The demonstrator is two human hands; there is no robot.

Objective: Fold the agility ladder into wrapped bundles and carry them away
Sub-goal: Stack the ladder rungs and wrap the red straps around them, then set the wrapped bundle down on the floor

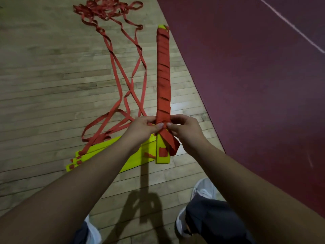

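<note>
- The wrapped bundle (163,76), a stack of yellow rungs bound round with red strap, is held at its near end by 2 hands and points away from the person, along the edge where the wooden floor (44,76) meets the maroon floor (255,76).
- The left hand (142,128) is curled round the bundle's left side, thumb pressed on the strap.
- The right hand (185,130) is curled round the right side, and the strap is pinched under its thumb.
- A short strap tail hangs beside the bundle's bare yellow end, near the wrists.
- A second stack of yellow rungs (98,153) lies flat on the wood, under the left forearm.
- Loose red strap (100,120) runs from that stack to a far tangle (105,9).
- A white line (290,25) crosses the maroon floor, far right.
</note>
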